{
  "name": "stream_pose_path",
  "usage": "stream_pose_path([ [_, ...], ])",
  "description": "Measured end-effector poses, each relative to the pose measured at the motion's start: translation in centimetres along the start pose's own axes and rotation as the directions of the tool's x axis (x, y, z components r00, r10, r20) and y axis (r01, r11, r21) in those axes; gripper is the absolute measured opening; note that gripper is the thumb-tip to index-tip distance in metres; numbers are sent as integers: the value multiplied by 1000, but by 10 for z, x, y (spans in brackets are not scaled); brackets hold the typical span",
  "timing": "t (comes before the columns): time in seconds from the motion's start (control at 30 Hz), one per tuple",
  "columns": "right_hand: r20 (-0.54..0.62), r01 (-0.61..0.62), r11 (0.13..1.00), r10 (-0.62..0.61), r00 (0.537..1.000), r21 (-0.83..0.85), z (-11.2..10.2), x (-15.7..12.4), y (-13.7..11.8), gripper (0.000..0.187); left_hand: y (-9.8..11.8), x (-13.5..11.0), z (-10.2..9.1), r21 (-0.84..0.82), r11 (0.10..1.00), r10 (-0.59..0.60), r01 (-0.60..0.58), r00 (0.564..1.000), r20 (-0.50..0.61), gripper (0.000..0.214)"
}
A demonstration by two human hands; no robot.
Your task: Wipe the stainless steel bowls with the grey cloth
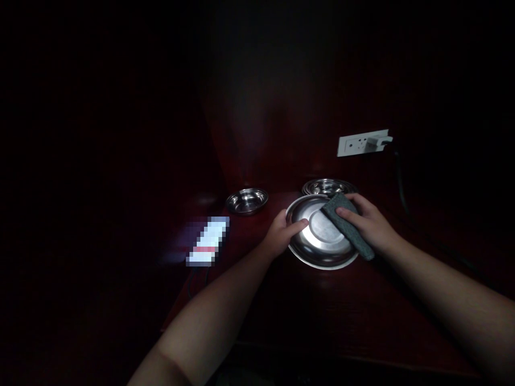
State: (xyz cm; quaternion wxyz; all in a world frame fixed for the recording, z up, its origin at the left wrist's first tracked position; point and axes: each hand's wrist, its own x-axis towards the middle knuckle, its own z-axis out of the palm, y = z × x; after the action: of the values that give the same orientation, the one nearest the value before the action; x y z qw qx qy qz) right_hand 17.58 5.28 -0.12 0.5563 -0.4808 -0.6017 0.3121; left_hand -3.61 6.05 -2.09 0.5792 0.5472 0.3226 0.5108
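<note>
My left hand [284, 232] grips the left rim of a shiny steel bowl [324, 256], its thumb lying over the inner wall. The bowl is tilted so that its inside faces me. In my right hand [364, 217] is a folded grey-green cloth [348, 228], pinched between thumb and fingers. The cloth lies across the right side of the bowl and hides part of its rim. Behind the bowl, several stacked steel bowls [328, 186] stand near the wall. To the left of them sits another steel bowl [247, 201].
A lit phone-like screen [208, 242], blurred out, lies at the table's left side with a thin cable below it. A white wall socket [363, 143] holds a plug, and a dark cord [399, 182] hangs from it. The dark red table [322, 311] is dimly lit.
</note>
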Motion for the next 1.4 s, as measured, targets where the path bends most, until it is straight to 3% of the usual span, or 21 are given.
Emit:
stream_pose_path([
  [1.4, -2, 29, 1000, -29, 1000, -10, 0, 0, 1, 33, -1, 0, -2, 22, 1000, 0, 1, 1000, -5, 50],
])
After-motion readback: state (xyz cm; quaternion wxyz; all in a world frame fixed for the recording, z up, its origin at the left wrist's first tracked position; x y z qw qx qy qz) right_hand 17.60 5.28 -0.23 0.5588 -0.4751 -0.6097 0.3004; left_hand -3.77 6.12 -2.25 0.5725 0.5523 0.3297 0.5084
